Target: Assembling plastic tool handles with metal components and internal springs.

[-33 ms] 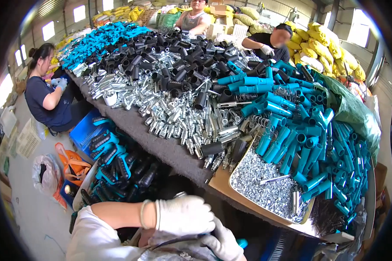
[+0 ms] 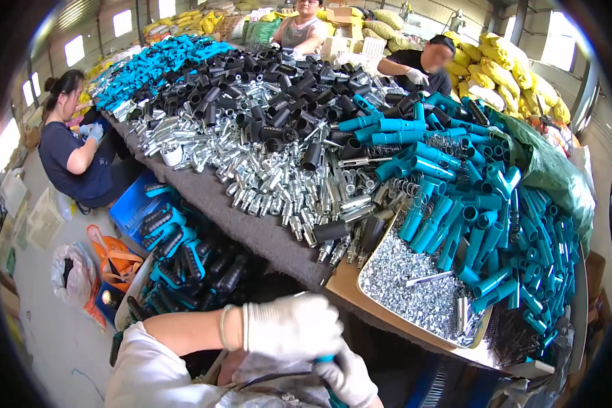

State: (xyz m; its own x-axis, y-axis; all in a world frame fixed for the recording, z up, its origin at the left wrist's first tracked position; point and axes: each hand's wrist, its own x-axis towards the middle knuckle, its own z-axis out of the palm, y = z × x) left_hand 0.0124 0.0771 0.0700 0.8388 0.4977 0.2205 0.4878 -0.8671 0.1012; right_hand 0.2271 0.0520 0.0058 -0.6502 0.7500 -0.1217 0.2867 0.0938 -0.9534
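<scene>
My left hand (image 2: 296, 326), in a white knit glove, is closed with its fingers curled and slightly blurred. A small bit of something shows above its knuckles, too little to name. Just below and to the right, my right hand (image 2: 352, 379), also gloved, is closed round a teal plastic part (image 2: 326, 358). This part shows between the two hands and again beneath the right one; most of it is hidden. Both hands are close together over my lap, in front of the table's near edge.
Heaped on the table are silver metal fittings (image 2: 265, 173), black sleeves (image 2: 313, 156) and teal tubular parts (image 2: 432, 234). A tray of small metal pieces (image 2: 415, 299) stands near the edge. Teal-and-black handles (image 2: 183, 251) fill containers at left. Several people sit round the table.
My left hand has shifted slightly up and right. The teal part, earlier poking out right of my right hand, now shows between the hands and below.
</scene>
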